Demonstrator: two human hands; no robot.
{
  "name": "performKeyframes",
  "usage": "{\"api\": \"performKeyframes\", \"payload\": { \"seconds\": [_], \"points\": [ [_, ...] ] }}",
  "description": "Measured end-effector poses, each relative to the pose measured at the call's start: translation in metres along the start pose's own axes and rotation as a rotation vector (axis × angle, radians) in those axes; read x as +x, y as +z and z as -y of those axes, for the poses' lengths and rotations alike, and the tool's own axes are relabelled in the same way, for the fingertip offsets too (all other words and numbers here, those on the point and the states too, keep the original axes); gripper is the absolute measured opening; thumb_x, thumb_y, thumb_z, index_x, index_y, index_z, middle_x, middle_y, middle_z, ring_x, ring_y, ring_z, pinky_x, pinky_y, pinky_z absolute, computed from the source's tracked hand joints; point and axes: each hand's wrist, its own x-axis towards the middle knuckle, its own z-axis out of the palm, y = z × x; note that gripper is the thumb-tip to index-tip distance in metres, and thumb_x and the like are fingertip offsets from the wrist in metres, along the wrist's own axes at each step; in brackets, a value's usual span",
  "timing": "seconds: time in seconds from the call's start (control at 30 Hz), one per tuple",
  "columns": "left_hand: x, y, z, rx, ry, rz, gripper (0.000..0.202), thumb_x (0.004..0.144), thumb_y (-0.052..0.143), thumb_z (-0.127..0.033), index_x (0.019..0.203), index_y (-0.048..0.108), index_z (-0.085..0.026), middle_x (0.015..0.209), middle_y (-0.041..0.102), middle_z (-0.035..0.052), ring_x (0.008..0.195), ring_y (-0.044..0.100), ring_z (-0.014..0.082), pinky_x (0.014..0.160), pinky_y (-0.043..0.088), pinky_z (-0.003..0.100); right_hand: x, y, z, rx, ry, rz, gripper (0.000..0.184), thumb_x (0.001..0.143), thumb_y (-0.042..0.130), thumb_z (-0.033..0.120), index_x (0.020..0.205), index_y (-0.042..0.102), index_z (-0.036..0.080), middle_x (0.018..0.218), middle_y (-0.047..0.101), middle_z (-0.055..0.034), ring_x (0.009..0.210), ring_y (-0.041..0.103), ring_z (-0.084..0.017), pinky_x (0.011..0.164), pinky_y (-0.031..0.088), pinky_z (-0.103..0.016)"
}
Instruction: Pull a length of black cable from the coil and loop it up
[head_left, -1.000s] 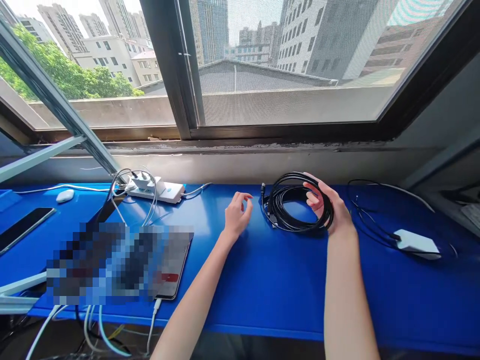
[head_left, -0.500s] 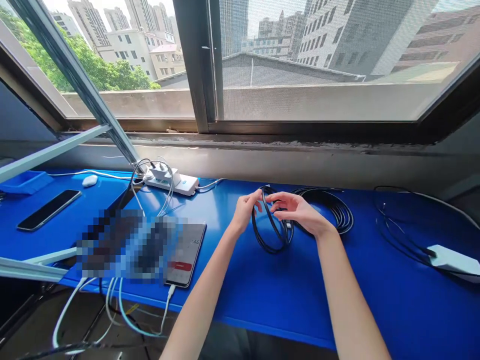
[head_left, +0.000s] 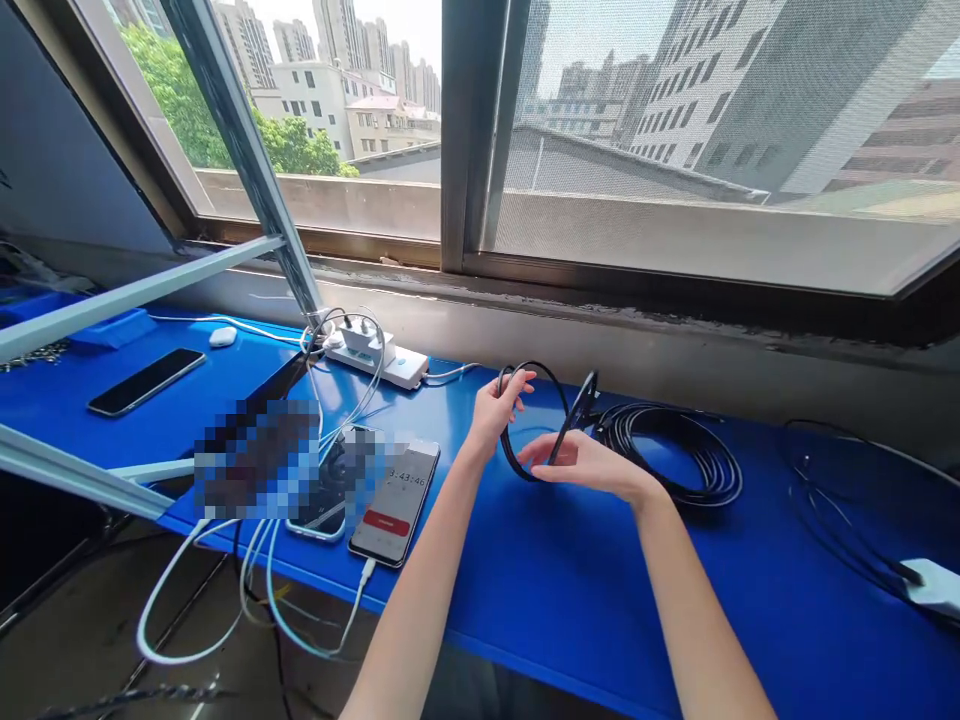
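Note:
A loosely looped black cable (head_left: 564, 392) stands up off the blue table between my two hands. My left hand (head_left: 496, 412) is closed around the loop's left side, thumb and fingers pinching it near the top. Lower down and to the right, my right hand (head_left: 592, 466) has its fingers curled around the near strands. Part of the cable is hidden behind the fingers. Just beyond my right hand lies a larger coil of black cable (head_left: 705, 490), flat on the table.
Phones with charging cords, one a phone with a red button (head_left: 388, 510), lie to the left. Behind them is a white power strip (head_left: 405, 368). A metal frame (head_left: 247, 150) rises at left. A white adapter (head_left: 930, 584) with thin black wires sits far right. The window wall bounds the back.
My right hand has moved down from the loop's top to its lower part. The loop is spread wider and tilted. The camera has turned, so the scene sits farther right.

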Motion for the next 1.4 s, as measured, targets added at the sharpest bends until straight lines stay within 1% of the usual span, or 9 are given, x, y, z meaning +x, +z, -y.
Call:
{"api": "performKeyframes", "payload": {
  "seconds": [0.13,0.23,0.43,0.6,0.8,0.97,1.07,1.23,1.4],
  "points": [
    [0.006,-0.004,0.006,-0.014,0.026,-0.131,0.025,0.083,0.052,-0.033,0.083,0.067,-0.013,0.067,0.056,-0.0011,0.045,0.038,0.0032,0.039,0.027,0.017,0.011,0.004,0.008,-0.033,-0.053,-0.168,0.047,0.066,0.061,0.059,0.08,0.065,0.014,0.072,0.065,-0.0058,0.068,0.06,-0.017,0.062,0.047,-0.029],
    [0.011,-0.008,0.01,-0.036,0.058,-0.206,0.026,0.087,0.047,-0.032,0.089,0.063,-0.012,0.065,0.053,-0.0024,0.043,0.038,0.003,0.039,0.028,0.016,0.01,-0.001,0.027,-0.077,-0.119,-0.325,0.045,0.069,0.059,0.058,0.085,0.063,0.015,0.07,0.063,-0.0038,0.067,0.059,-0.016,0.065,0.047,-0.029],
    [0.014,-0.014,0.009,-0.096,0.14,-0.289,0.034,0.087,0.044,-0.047,0.089,0.055,-0.015,0.064,0.052,-0.0034,0.042,0.041,0.0037,0.04,0.031,0.016,-0.011,-0.011,0.08,-0.063,-0.352,-0.646,0.052,0.077,0.052,0.057,0.106,0.061,0.016,0.058,0.054,0.0021,0.045,0.051,-0.01,0.049,0.044,-0.025],
    [0.011,-0.009,0.006,-0.108,0.223,-0.302,0.039,0.086,0.042,-0.054,0.085,0.05,-0.017,0.061,0.049,-0.0045,0.04,0.039,0.0036,0.038,0.031,0.016,-0.032,-0.016,0.099,0.051,-0.529,-0.854,0.044,0.076,0.055,0.053,0.102,0.063,0.018,0.047,0.045,0.0067,0.035,0.042,-0.007,0.04,0.04,-0.022],
    [0.0,0.002,0.001,-0.073,0.319,-0.247,0.051,0.077,0.044,-0.067,0.085,0.053,-0.017,0.056,0.049,-0.0052,0.036,0.039,0.0046,0.036,0.032,0.018,-0.056,-0.025,0.098,0.142,-0.555,-0.934,0.037,0.075,0.06,0.051,0.097,0.059,0.021,0.049,0.044,0.007,0.033,0.039,-0.006,0.031,0.026,-0.019],
    [-0.006,0.005,-0.014,-0.07,0.368,-0.239,0.064,0.067,0.044,-0.077,0.077,0.058,-0.016,0.044,0.045,-0.0051,0.03,0.034,0.0061,0.03,0.024,0.019,-0.089,-0.034,0.1,0.324,-0.709,-1.019,0.038,0.073,0.064,0.052,0.077,0.037,0.025,0.05,0.036,0.0094,0.03,0.02,-0.004,0.029,0.007,-0.02],
    [-0.007,0.009,-0.032,-0.097,0.428,-0.305,0.06,0.072,0.04,-0.075,0.068,0.055,-0.017,0.039,0.039,-0.0065,0.029,0.03,0.005,0.031,0.02,0.018,-0.106,-0.037,0.1,0.378,-0.783,-1.017,0.047,0.073,0.065,0.051,0.067,0.027,0.023,0.049,0.027,0.0092,0.033,0.014,-0.005,0.031,0.006,-0.023],
    [-0.015,0.026,-0.071,-0.121,0.524,-0.338,0.05,0.076,0.042,-0.064,0.062,0.055,-0.018,0.036,0.037,-0.0066,0.03,0.03,0.0051,0.032,0.021,0.018,-0.117,-0.036,0.103,0.275,-0.819,-1.201,0.054,0.072,0.062,0.057,0.055,0.025,0.021,0.044,0.018,0.0074,0.033,0.019,-0.007,0.032,0.01,-0.023],
    [-0.03,0.039,-0.099,-0.133,0.62,-0.205,0.043,0.075,0.05,-0.052,0.047,0.05,-0.019,0.035,0.041,-0.004,0.029,0.034,0.0056,0.031,0.023,0.019,-0.112,-0.035,0.104,0.044,-1.023,-1.114,0.044,0.073,0.067,0.046,0.05,0.041,0.02,0.037,0.033,0.0065,0.029,0.026,-0.006,0.026,0.012,-0.02]
  ]
}}
